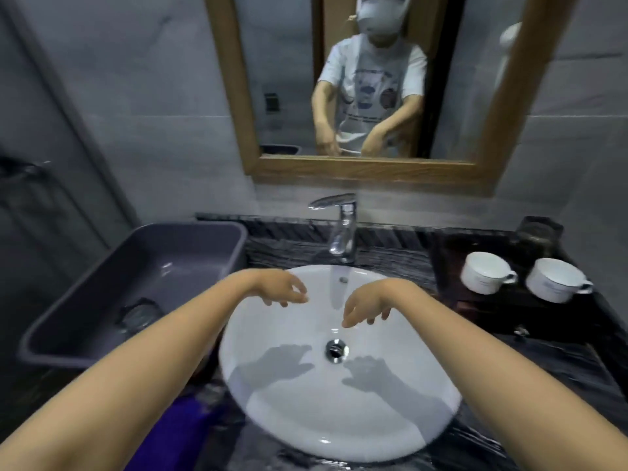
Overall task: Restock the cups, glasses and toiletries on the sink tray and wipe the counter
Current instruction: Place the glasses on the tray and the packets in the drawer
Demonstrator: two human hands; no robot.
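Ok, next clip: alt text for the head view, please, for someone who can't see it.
Two empty hands, left hand and right hand, hover open over a round white sink below a chrome faucet. Two white cups stand on a dark tray to the right; a grey tub holding a glass sits left, with a wood-framed mirror behind.

The one camera is riding on my head, looking forward and steeply down over my forearms. My left hand (280,289) and right hand (368,307) are hanging close below it, over the sink (306,423). Beyond my hands it is facing the mirror (367,96) on the wall.
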